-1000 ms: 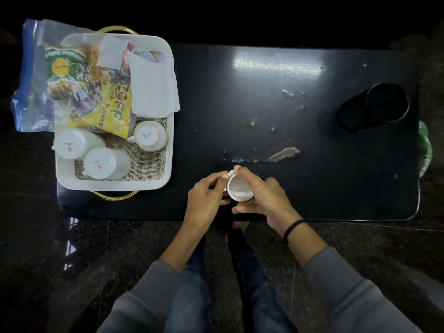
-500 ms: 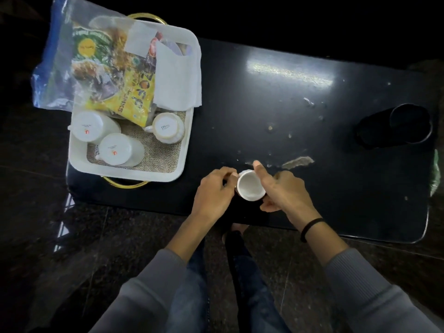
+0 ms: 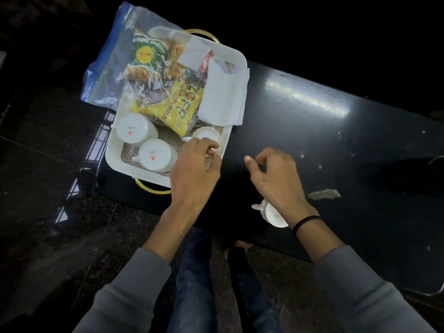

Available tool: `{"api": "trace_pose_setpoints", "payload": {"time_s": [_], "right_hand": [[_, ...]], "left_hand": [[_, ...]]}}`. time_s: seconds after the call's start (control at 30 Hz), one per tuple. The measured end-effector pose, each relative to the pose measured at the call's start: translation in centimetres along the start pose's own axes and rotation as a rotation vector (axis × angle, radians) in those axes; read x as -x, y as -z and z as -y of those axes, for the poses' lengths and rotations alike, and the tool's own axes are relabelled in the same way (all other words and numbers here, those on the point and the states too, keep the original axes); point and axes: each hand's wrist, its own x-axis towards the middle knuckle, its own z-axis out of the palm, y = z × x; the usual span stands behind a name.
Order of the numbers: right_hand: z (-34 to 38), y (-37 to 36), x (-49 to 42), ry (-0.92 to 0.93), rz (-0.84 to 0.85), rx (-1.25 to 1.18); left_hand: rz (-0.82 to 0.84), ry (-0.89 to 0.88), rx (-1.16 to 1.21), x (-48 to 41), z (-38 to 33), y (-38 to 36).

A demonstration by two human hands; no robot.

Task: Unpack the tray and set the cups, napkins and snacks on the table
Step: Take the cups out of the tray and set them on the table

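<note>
The left hand [image 3: 194, 164] is reaching into the white tray [image 3: 236, 56], its fingers [image 3: 211, 146] closing on the small cup [image 3: 206, 135] at the tray's near right corner, though whether the grip is already firm cannot be told from the blur. Beyond those fingers the napkins [image 3: 222, 97] and the snack packets [image 3: 168, 92] in a clear bag are lying across the tray's far end, and to their left two upturned cups [image 3: 134, 127] are resting on the woven liner. The right hand [image 3: 274, 174] is hovering above the dark surface [image 3: 336, 140] with fingers curled and holding nothing, probably waiting to receive the cup. Under its wrist one cup [image 3: 274, 213] is standing on the surface near the edge.
</note>
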Motion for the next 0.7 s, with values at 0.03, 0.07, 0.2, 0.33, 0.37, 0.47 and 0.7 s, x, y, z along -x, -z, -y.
{"api": "trace_pose_setpoints", "payload": {"time_s": [0.03, 0.07, 0.2, 0.33, 0.37, 0.47, 0.7], "right_hand": [[1.1, -0.4, -0.7, 0.058, 0.009, -0.024], [2.0, -0.8, -1.2, 0.121, 0.027, -0.046], [5.3, -2.5, -3.4, 0.316, 0.155, -0.086], [6.1, -3.8, -5.2, 0.411, 0.224, 0.056], [6.1, -4.0, -5.5, 0.424, 0.228, 0.076], [5.5, -4.3, -6.0, 0.448, 0.214, 0.090], [3.4, -1.7, -4.8, 0.401, 0.178, -0.273]], "left_hand": [[-0.032, -0.031, -0.041, -0.5, 0.4, 0.4], [-0.041, -0.052, -0.072, -0.9, 0.8, 0.6], [0.116, -0.028, -0.060, -3.0, 2.4, 1.2], [0.244, -0.069, -0.150, -4.4, 3.3, 1.2], [0.256, -0.081, -0.178, -4.8, 3.4, 1.3], [0.301, -0.119, -0.246, -5.6, 3.5, 1.5], [0.422, -0.199, -0.030, -6.6, 3.4, 4.2]]}}
